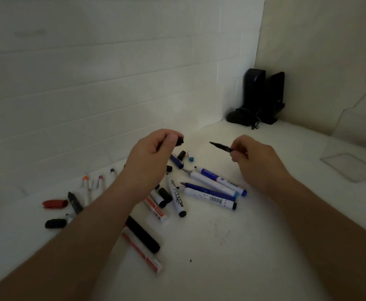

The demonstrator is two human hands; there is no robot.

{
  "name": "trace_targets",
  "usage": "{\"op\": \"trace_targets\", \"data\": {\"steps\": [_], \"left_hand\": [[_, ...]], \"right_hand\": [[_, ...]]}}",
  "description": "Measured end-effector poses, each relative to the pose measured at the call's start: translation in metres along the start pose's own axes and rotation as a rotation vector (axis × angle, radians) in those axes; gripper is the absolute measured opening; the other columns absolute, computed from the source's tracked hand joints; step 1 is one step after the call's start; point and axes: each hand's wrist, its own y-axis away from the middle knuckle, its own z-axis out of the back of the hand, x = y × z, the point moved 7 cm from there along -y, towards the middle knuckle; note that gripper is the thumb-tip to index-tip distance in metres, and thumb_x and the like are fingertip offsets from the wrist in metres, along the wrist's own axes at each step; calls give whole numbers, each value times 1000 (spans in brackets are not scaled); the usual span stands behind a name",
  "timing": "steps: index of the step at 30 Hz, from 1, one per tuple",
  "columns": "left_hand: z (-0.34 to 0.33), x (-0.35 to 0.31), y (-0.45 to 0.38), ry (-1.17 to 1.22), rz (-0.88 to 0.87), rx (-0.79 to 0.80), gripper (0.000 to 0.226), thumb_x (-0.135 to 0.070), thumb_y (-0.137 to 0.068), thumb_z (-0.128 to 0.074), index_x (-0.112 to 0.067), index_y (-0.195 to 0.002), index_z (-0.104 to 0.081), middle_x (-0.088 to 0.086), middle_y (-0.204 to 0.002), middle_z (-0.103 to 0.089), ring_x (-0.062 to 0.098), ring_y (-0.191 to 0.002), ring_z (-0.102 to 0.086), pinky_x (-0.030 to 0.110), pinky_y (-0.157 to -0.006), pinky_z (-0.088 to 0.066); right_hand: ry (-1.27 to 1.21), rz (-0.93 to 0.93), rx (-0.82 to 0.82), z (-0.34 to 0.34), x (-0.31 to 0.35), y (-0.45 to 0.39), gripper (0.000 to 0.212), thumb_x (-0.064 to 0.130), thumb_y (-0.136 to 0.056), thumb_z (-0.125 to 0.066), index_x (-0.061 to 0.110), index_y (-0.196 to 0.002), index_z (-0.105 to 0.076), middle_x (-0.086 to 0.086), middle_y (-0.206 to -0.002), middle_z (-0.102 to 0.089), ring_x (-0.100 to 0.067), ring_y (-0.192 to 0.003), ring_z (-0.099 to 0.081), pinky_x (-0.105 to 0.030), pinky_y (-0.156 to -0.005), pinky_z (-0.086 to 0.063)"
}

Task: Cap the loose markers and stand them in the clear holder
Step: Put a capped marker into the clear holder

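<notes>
Red-and-white marker (142, 250) lies nearest on worktop (243, 246) among loose markers. Left hand (154, 153) fingers pinch black cap (179, 141); right hand (253, 158) fingers grip uncapped black marker (221, 146). Clear holder (351, 167) far right.

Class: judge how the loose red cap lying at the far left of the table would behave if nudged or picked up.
The red cap lies on its side and looks rounded, so it would probably roll. It is small and likely hollow, so probably light. Its smooth plastic may slip on the white table.
</notes>
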Motion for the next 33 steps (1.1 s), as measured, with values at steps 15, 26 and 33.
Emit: {"op": "trace_targets", "data": {"steps": [15,26,33], "left_hand": [[2,7,22,-290,-60,-54,23,-20,-101,-55,-33,-115,-67,-17,-93,-65,-1,-76,-57,14,-69,-40],[-11,-1,27,-343,-146,19,25,-17,-98,-59,-32,-115,-70,-15,-101,-69,1,-91,-59,4,-80,-38],[-17,8,27,-218,-50,47,23,-24,-101,-53,-39,-109,-68,-16,-84,-71,4,-75,-62,8,-62,-43]], "right_hand": [[-66,244,-35,4,49,29,11,25,-97,-62,34,-92,-60,15,-79,-60,-1,-74,-55,-16,-65,-38],[-39,287,2,-5,60,36,10,28,-96,-62,37,-92,-62,18,-88,-63,1,-87,-57,-16,-76,-45],[25,330,-34,-4,67,35,13,25,-97,-62,27,-101,-73,20,-88,-57,2,-87,-56,-5,-74,-39]]}}
